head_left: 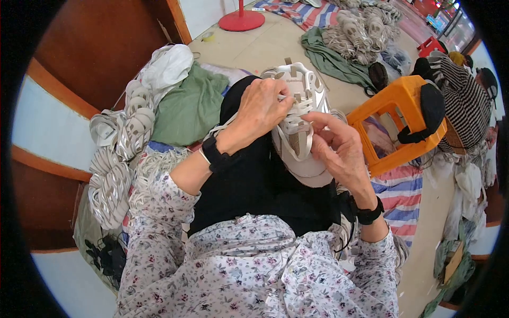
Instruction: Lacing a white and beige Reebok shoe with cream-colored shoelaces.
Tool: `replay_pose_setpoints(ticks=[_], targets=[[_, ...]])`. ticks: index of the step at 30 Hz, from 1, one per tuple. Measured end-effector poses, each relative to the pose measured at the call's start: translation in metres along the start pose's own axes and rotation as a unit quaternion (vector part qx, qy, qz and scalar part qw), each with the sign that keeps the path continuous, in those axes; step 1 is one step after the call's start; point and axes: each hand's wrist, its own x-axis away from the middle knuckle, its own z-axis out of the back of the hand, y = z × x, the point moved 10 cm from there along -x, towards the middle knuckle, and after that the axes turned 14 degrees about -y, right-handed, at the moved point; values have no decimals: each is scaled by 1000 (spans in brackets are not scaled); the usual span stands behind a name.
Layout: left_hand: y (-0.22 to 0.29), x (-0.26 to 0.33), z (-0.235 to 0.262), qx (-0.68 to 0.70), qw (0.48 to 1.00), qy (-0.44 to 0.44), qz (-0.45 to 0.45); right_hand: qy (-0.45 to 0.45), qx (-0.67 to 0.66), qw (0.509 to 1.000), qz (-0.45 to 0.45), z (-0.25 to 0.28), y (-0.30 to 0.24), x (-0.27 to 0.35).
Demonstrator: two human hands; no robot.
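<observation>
Bundled shoe uppers (114, 159) are piling up far left; the left hand (262, 108) is clamping its fingers (283, 100) over the laces of the white sneaker (299, 132), which is resting on the lap (long axis running away from the person, toe nearest); the right hand (339, 148) is pinching a lace end just right of the tongue; an orange stool (395, 124) is standing beyond.

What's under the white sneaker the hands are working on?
The white sneaker rests on a black-clothed lap, left hand and right hand at its laces. Its sole and the contact spot are hidden.
</observation>
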Motion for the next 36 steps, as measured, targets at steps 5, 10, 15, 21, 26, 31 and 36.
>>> replay_pose_setpoints(ticks=[5, 10, 15, 21, 26, 31, 36], targets=[[-5, -8, -10, 56, 998, 6, 3, 32, 139, 989, 35, 30, -3, -21], [-13, 3, 5, 68, 996, -31, 45, 33, 301, 945, 128, 23, -38, -50], [-45, 19, -17, 351, 894, -203, 191, -65, 431, 877, 202, -4, -47, -69], [-21, 41, -29, 623, 696, -318, 163, -136, 553, 809, 146, -27, -53, -83], [-3, 36, -26, 471, 818, -317, 94, -221, 580, 775, 122, -41, -43, -89], [22, 32, -11, 228, 938, -256, -41, -210, 542, 804, 125, -35, -43, -86], [26, 39, -22, 241, 941, -224, -81, -197, 489, 841, 120, -35, -51, -81]])
